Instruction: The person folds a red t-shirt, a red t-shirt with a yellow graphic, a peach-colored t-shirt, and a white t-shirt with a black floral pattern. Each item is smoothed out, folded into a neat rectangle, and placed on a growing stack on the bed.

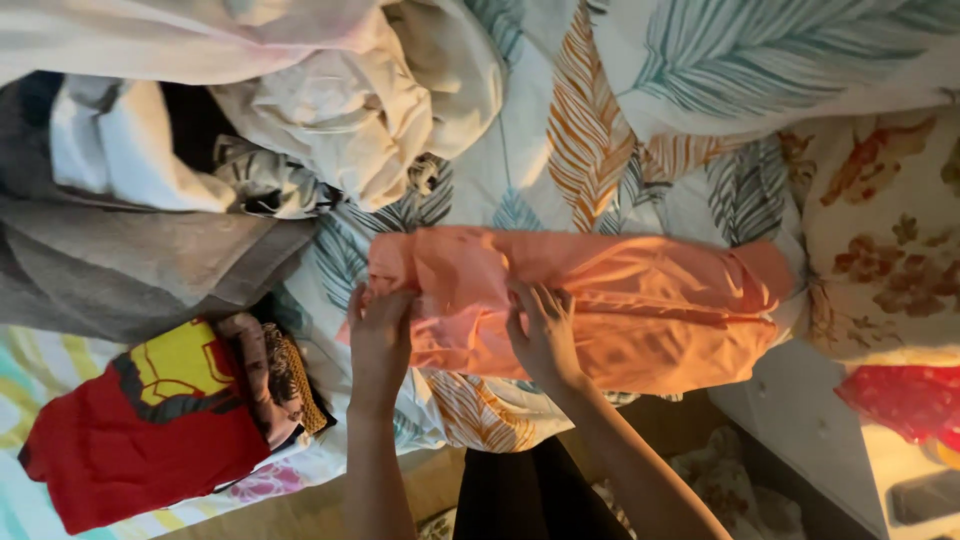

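An orange garment [640, 300] lies flat and folded lengthwise on a bed sheet [560, 130] printed with orange and teal leaves. My left hand [380, 340] grips the garment's left end, fingers curled over the cloth edge. My right hand [545, 330] presses on the garment a little to the right, fingers spread and pinching a fold. Both forearms reach up from the bottom of the view.
A heap of unfolded cream and grey clothes [330, 100] fills the upper left. A folded red and yellow shirt [150, 430] with a brown item beside it lies at the lower left. A flowered pillow [890, 230] and a red cloth [905, 400] sit at the right.
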